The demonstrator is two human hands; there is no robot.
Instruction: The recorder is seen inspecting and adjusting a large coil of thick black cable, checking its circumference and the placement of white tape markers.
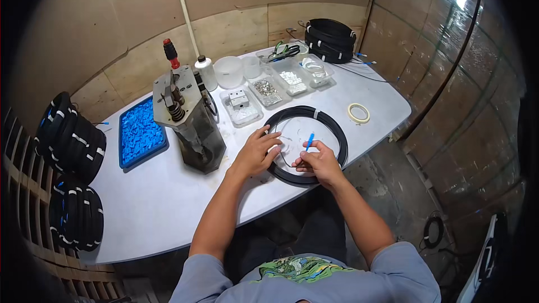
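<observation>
One white table (140, 207) bears a flat coil of black cable (295, 111) near its front edge. Over the coil's left side, the left hand (256, 152) is loosely spread; the right hand (321, 165) pinches a slim blue piece (310, 141) over its middle.

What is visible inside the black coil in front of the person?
Inside the coil, white tabletop shows. The right hand holds a slim blue piece over it. What lies beneath this hand and the left hand is covered and cannot be seen.
</observation>
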